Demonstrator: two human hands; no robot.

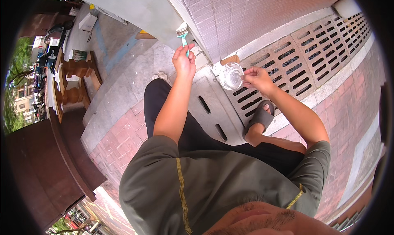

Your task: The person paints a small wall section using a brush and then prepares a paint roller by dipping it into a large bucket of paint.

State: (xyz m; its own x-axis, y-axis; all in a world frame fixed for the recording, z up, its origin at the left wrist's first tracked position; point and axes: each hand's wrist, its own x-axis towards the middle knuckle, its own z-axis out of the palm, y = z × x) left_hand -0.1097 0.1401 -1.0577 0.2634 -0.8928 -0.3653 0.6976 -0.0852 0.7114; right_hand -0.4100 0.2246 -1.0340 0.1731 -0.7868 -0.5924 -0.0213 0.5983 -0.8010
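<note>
My left hand (184, 61) grips the turquoise handle of a paintbrush (182, 36), bristles pointing away from me. White paint coats the bristles, which are at the lower part of a smooth grey wall (144, 10); I cannot tell whether they touch it. Between the thumb and fingers of my right hand (258, 80) is the rim of a clear plastic cup (231, 76), smeared with white inside. The cup is held over the edge of a slotted drain cover, close to the foot of a tiled wall corner (212, 22). A brown dry leaf (230, 59) shows just behind the cup.
Slotted drain covers (295, 59) run along the tiled wall (261, 16) to the right. My sandalled foot (260, 118) rests on one. Red brick paving (123, 130) lies around me. At left are carved wooden furniture parts (77, 70), a paint-marked bucket (77, 55) and a brown panel (40, 164).
</note>
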